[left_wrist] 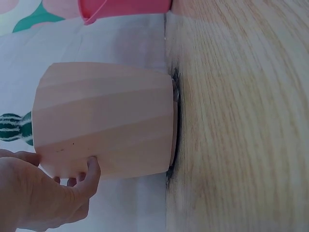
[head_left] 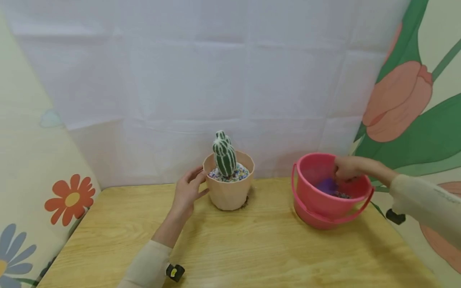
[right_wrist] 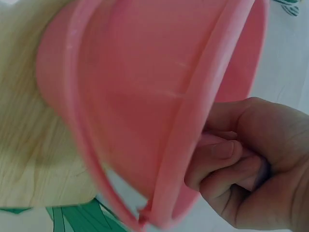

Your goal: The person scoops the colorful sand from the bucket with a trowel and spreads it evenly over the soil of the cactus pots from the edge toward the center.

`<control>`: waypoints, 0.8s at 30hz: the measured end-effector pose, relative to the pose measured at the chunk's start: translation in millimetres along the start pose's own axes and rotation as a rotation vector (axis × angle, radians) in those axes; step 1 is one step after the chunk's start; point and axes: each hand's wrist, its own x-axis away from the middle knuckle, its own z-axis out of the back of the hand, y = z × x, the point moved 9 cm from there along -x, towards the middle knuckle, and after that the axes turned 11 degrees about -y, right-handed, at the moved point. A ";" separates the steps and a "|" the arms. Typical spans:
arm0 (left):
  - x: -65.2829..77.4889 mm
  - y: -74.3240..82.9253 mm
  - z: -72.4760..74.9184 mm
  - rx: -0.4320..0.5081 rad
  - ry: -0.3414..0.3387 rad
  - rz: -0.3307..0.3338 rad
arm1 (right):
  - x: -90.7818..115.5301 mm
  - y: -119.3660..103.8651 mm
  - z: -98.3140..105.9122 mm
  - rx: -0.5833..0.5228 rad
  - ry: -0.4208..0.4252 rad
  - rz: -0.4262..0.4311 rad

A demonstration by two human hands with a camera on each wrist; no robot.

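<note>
A green-and-white striped cactus (head_left: 226,160) stands in a peach flowerpot (head_left: 228,196), among multicoloured pebbles (head_left: 239,173). My left hand (head_left: 187,188) touches the pot's left side near the rim. Its thumb (left_wrist: 92,169) rests along the wall in the left wrist view, and the fingers are partly hidden. To the right, my right hand (head_left: 347,169) reaches into a pink bucket (head_left: 317,208). There it grips the pinkish handle (right_wrist: 248,181) of a shovel-like tool. The purple part (head_left: 327,186) lies low inside the bucket, beside dark gritty material (head_left: 342,195). The bucket wall hides the tool's end in the right wrist view.
The wooden table (head_left: 230,248) carries both containers near its back edge. Dark crumbs (head_left: 245,203) lie at the pot's base. A white cloth (head_left: 187,80) hangs behind. The bucket's handle (head_left: 338,221) hangs down in front. Flower-printed sheets (head_left: 399,100) flank both sides.
</note>
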 end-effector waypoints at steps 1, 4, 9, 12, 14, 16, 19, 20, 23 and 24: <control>-0.1 0.3 -1.2 0.001 -0.003 0.000 | -2.2 1.9 0.0 -0.011 -0.014 -0.013; 0.1 0.0 -5.9 0.006 -0.014 0.003 | -5.5 9.1 0.4 -0.019 -0.028 -0.054; 3.7 -0.5 -8.7 0.003 -0.016 0.007 | -9.7 14.3 -6.5 -0.023 -0.013 -0.029; 3.6 -0.6 -11.3 0.004 -0.009 0.006 | -9.1 16.5 -10.4 -0.019 0.010 0.002; 1.5 -1.9 -15.1 0.007 -0.012 0.006 | -6.2 20.9 -10.1 -0.009 0.037 -0.001; -1.4 -3.6 -19.2 0.015 -0.019 0.008 | -3.9 25.8 -8.7 0.004 0.065 -0.014; -6.2 -6.0 -22.5 0.024 -0.019 0.007 | -4.6 30.5 -6.5 0.009 0.097 -0.010; -7.7 -6.7 -23.2 0.026 -0.017 0.007 | -5.8 31.9 -6.2 0.008 0.106 -0.007; -12.0 -6.7 -23.4 0.033 -0.009 -0.004 | -10.2 34.3 -5.4 0.008 0.141 0.015; -13.3 -6.7 -23.4 0.034 -0.006 -0.003 | -11.7 35.2 -5.3 0.012 0.153 0.026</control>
